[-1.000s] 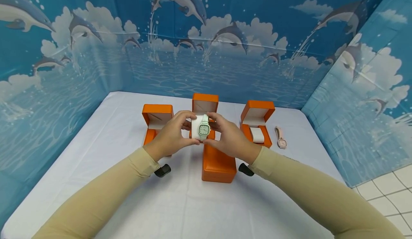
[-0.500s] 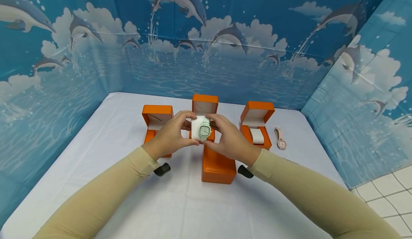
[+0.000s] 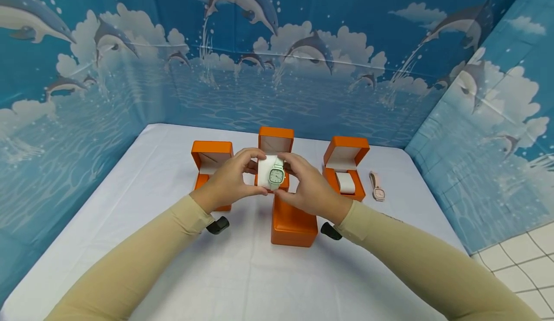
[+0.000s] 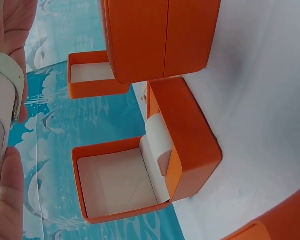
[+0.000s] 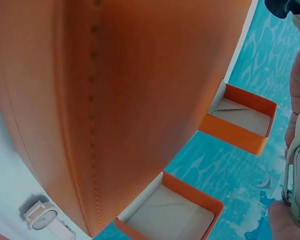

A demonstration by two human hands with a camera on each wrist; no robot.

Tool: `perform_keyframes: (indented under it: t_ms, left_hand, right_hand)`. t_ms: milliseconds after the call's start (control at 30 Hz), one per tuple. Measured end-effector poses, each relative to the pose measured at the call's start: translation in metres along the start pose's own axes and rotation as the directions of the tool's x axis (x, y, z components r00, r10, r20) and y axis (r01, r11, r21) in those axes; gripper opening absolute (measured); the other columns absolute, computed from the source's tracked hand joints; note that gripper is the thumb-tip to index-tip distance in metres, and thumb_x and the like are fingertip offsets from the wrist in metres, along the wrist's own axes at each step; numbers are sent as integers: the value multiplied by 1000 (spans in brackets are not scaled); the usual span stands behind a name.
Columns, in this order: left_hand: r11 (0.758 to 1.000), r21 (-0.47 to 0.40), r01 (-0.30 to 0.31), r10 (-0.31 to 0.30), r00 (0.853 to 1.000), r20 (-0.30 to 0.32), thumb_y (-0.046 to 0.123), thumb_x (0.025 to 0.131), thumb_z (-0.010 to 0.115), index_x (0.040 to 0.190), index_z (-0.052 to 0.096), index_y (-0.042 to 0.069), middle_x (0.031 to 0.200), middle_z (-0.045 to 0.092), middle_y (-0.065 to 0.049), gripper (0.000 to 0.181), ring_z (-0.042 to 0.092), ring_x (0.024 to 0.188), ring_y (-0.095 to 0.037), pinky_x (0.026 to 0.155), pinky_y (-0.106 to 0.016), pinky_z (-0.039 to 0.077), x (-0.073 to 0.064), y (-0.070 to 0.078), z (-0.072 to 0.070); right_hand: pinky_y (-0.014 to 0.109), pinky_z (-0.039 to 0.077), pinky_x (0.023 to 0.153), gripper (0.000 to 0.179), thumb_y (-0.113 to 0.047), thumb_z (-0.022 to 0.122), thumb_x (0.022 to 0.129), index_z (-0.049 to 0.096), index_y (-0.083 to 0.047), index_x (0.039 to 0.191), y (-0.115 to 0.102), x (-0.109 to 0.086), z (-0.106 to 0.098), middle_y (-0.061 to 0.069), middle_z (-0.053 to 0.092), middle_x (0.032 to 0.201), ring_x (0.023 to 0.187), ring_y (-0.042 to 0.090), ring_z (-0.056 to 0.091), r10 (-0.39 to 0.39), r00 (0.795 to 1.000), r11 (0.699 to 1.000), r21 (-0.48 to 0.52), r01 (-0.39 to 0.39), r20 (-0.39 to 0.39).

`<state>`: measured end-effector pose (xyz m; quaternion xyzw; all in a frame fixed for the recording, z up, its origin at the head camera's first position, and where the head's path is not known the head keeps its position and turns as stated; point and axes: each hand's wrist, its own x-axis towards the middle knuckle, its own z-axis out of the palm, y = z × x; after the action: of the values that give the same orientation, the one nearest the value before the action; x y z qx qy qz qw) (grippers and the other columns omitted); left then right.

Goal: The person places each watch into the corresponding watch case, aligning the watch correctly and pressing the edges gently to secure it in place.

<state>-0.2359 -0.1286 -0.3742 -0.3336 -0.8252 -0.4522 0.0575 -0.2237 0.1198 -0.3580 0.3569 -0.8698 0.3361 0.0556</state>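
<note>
A pale green wristwatch (image 3: 276,176) with a squarish face sits around the right part of a white watch cushion (image 3: 265,173), its dial toward the head camera. My left hand (image 3: 229,180) grips the cushion's left side, fingers at the top and thumb below. From the right, my right hand (image 3: 312,186) pinches the watch with fingertips at the upper strap and thumb at the lower end. In the left wrist view the strap (image 4: 10,70) curves over the cushion (image 4: 0,107). Both hands hold these above the table, in front of the middle open box (image 3: 276,141).
Open orange boxes stand at left (image 3: 212,154) and right; the right box (image 3: 347,149) holds a white cushion (image 3: 346,182). Beside it lies a pink watch (image 3: 377,187). A closed orange box (image 3: 294,222) stands below the hands on the white-covered table (image 3: 255,273). A dolphin-print curtain (image 3: 277,85) hangs behind.
The watch has shifted slightly right and down on the cushion, and its strap leans a little more to the right. Both hands stay almost where they were.
</note>
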Motion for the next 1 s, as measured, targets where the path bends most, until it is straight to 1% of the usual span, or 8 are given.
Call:
perform_keyframes:
  t_ms: [100,300,433,633,833,1000]
  left_hand:
    - [1000,-20,-3,3,1000,3,14,79,94,142,50,9,145,54,-8,77,68,114,-23,104,-40,57,0,0,0]
    - [999,-53,-3,3,1000,-17,11,79,94,141,50,8,145,53,-9,76,68,113,-24,103,-44,58,-1,-2,1]
    - [999,-41,-16,14,999,-33,11,79,93,139,49,7,148,50,-10,75,66,115,-25,103,-45,58,-2,-2,3]
    - [999,-6,-41,40,997,-61,11,79,94,136,50,3,150,47,-16,73,63,120,-27,105,-42,57,-5,0,5]
    - [999,0,-41,41,997,-60,9,78,93,136,50,2,151,48,-20,73,65,118,-29,104,-45,58,-6,1,4]
    - [999,10,-52,52,997,-60,9,79,93,136,50,2,151,47,-17,72,66,118,-27,105,-44,58,-3,1,7]
  right_hand:
    - [41,49,116,82,-14,85,90,38,-5,157,-1,0,0,13,47,156,139,27,57,4,1000,1000,-9,-4,4]
    - [43,48,116,83,-12,85,90,38,-4,158,-2,0,-1,13,49,154,139,27,58,20,1000,999,42,-20,2]
    - [44,48,116,84,-10,85,89,37,-3,158,-3,0,-1,13,48,155,140,28,57,32,999,997,64,-32,-1]
    - [45,48,116,87,-8,84,90,34,-1,161,-5,1,0,15,47,157,142,29,56,37,999,997,67,-37,5]
    - [42,47,115,93,-9,82,92,26,-3,166,-6,-1,2,16,47,160,148,28,52,61,998,997,53,-62,25]
    - [42,48,115,97,-9,80,94,18,-4,168,-4,-2,2,16,39,167,149,30,50,62,998,998,27,-62,32]
